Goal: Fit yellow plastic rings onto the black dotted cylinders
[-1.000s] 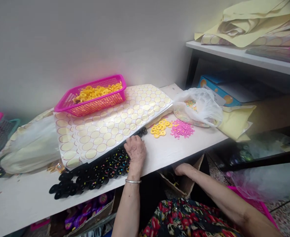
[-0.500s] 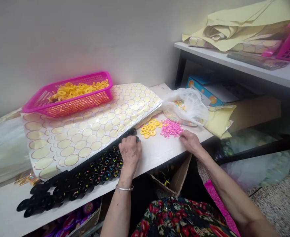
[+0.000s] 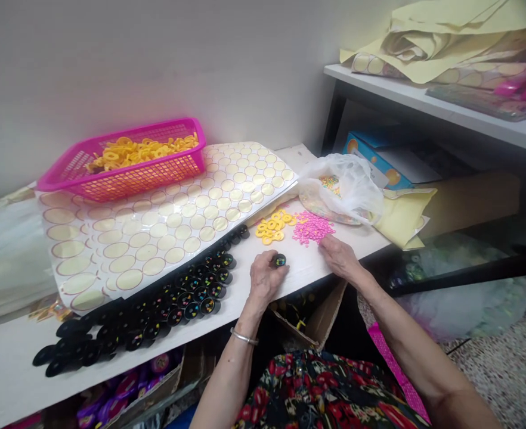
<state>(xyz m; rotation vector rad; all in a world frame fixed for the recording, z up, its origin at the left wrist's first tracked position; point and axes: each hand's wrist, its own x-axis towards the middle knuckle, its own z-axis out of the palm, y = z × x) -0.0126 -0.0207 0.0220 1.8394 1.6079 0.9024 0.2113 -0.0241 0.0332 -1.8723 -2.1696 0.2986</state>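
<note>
Between the thumb and fingers of my left hand (image 3: 265,279) is a small black cup (image 3: 279,260), its open end up and specks of colour inside. My right hand (image 3: 341,257) is closed, fingertips pressed together at the near edge of a pile of tiny pink beads (image 3: 311,227); whatever they pinch is too small to make out. Yellow rings (image 3: 272,226) lie in a heap left of the beads. Rows of black cups (image 3: 191,286), many holding coloured bits, stand on the table to the left of my left hand.
A pink basket (image 3: 124,189) of yellow rings rests on sheets of round stickers (image 3: 169,238). Behind the beads lies a clear plastic bag (image 3: 356,190) of coloured beads. A white shelf (image 3: 406,101) stands at right. Open boxes (image 3: 330,316) sit below the table edge.
My left hand has moved right, away from the rows, and brought a black cup with it. My right hand has shifted slightly left along the pink beads. The view has tilted a little.
</note>
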